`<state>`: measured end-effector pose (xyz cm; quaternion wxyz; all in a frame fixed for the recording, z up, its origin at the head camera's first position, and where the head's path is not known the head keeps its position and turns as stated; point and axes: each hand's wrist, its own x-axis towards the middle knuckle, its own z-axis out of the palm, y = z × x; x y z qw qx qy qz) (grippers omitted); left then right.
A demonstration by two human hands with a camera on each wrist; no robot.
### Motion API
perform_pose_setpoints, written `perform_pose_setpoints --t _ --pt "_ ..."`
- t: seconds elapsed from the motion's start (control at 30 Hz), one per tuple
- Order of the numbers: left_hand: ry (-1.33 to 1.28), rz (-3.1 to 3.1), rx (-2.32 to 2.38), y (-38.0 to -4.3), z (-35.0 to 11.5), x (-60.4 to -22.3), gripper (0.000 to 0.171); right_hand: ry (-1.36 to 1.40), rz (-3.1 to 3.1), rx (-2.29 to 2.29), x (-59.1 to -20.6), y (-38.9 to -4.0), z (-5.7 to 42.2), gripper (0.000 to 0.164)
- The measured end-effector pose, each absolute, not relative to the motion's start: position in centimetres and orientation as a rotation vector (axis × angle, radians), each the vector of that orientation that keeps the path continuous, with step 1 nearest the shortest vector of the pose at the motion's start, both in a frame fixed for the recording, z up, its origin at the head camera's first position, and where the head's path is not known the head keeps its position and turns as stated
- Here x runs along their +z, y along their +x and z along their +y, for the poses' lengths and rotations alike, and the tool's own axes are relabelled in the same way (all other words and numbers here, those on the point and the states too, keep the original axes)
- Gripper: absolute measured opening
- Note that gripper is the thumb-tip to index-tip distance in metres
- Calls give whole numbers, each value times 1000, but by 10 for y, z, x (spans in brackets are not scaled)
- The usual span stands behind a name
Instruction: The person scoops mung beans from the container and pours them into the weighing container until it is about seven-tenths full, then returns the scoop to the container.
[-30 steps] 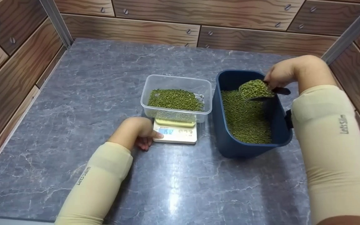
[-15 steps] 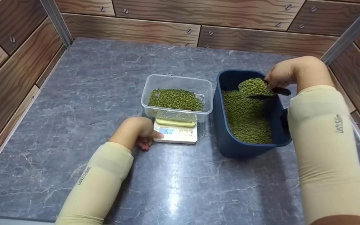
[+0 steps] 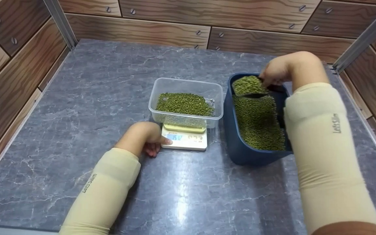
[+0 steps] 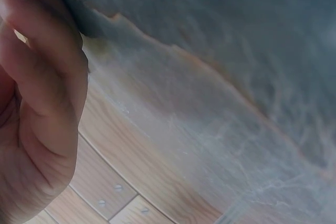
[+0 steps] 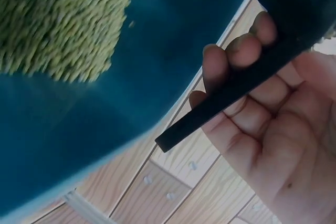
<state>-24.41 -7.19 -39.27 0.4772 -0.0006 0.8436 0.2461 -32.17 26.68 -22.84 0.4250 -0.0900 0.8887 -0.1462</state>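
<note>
My right hand (image 3: 277, 70) grips the dark handle of a scoop (image 5: 215, 103), its fingers curled round it in the right wrist view. The scoop, heaped with green mung beans (image 3: 248, 85), is over the far left part of a deep blue bin (image 3: 246, 156). More beans (image 3: 259, 124) lie inside that bin. My left hand (image 3: 145, 133) rests beside a white kitchen scale (image 3: 191, 143), thumb on its front panel near the lit display. A clear plastic container (image 3: 188, 117) stands on the scale with a layer of beans (image 3: 184, 103) in it.
Everything stands on a grey marbled tabletop (image 3: 93, 98). Wood-patterned panels (image 3: 162, 29) wall the back and both sides, with grey metal posts (image 3: 62, 26) at the corners. The blue bin stands close to the container's right side.
The loaded scoop and my right hand have moved left and away from me, toward the bin's far left rim. My left hand, the scale and the container stay where they were.
</note>
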Motion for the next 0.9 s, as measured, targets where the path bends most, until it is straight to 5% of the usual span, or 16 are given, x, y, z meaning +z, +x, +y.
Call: perform_pose_setpoints --t 0.9 --pt "-22 2047 588 -244 -71 -390 47 -269 2379 -115 -230 -321 164 18"
